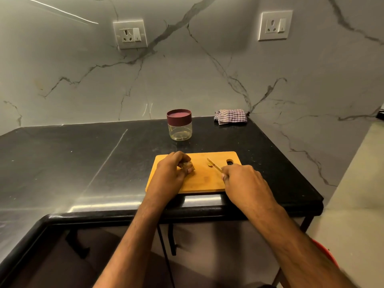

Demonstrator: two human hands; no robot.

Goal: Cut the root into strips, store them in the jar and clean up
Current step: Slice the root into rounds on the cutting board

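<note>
text: none legible | jar [179,127] lid: blank | wall sockets [130,34] above jar: no readable markings | cutting board [199,183]: no print

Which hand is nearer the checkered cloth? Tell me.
Right. The right hand grips the knife on the cutting board's right side, below the checkered cloth. The left hand holds the root farther left.

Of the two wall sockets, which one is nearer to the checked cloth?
The right-hand socket, on the side wall above the checked cloth. The other socket sits further left, beyond the jar.
</note>
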